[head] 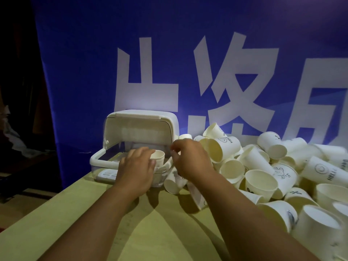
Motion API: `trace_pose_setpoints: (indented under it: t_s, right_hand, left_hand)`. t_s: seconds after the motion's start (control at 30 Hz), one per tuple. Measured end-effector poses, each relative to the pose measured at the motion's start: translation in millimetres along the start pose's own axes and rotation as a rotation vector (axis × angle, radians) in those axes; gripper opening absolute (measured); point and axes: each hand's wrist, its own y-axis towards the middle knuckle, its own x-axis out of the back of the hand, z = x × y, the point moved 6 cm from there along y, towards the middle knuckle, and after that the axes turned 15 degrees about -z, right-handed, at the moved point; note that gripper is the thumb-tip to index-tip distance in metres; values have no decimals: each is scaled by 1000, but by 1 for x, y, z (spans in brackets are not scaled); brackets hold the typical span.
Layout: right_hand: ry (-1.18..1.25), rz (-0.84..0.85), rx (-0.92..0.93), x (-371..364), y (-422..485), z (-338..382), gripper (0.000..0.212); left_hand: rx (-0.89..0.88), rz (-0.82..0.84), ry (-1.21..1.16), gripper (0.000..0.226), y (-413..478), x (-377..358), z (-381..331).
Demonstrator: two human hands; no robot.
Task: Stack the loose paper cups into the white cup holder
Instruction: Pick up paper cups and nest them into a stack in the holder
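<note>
L hand [136,170], R hand [190,159]; 1 cup holder [143,123]; dozens of cups [260,182].

Lighting was dim overall, from a single frontal source near the camera. A bright pool fell on the blue banner [188,81] behind the white cup holder [141,127], and the corners darkened to near black, deepest at left. The forearms [105,213] cast forked shadows on the table [56,213]. Wide-angle bending showed at the edges, and the nearest paper cups [318,228] were soft.

Blue banner [75,72] at the back: large white Chinese characters, cropped by the view, not reliably legible. Several paper cups [226,142]: black print, apparently "HELLO".
</note>
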Motion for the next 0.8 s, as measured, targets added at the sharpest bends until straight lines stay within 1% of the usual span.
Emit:
trace_pose_setpoints:
  t_s: [0.1, 0.17, 0.3, 0.4, 0.43, 0.53, 0.6, 0.63, 0.7, 0.8]
  right_hand:
    - [1, -136, -101, 44, 22, -12, 13]
    - [-26, -170, -150, 68, 32, -22, 15]
    - [-138, -134, -246, 100, 35, -45, 33]
    - [-208, -34, -303, 102, 32, -60, 44]
    - [-224, -6, -316, 100, 31, -64, 47]
    - [-221, 15, -349, 98, 29, -73, 50]
    - [-201, 1, -372, 98, 29, -77, 51]
    - [-191, -11, -383, 99, 30, -79, 51]
    - [-175, -44, -398, 101, 31, -81, 49]
    - [-149, -96, -410, 106, 34, -83, 43]
  left_hand:
    - [-58, -66, -39, 27, -2, 7, -22]
    - [-85, -55, -92, 23, -6, 8, -41]
    - [-164, 7, -143, 20, -7, 6, -77]
    - [-272, 64, -110, 10, 0, -1, -101]
    - [-305, 96, -81, 10, 2, -6, -107]
    - [-359, 144, -30, 16, 6, -22, -118]
    - [-297, 135, -51, 15, 5, -29, -119]
    - [-257, 124, -64, 19, 3, -31, -119]
    - [-218, 104, -68, 35, 1, -34, -121]
    - [-224, 41, -58, 57, 4, -35, -124]
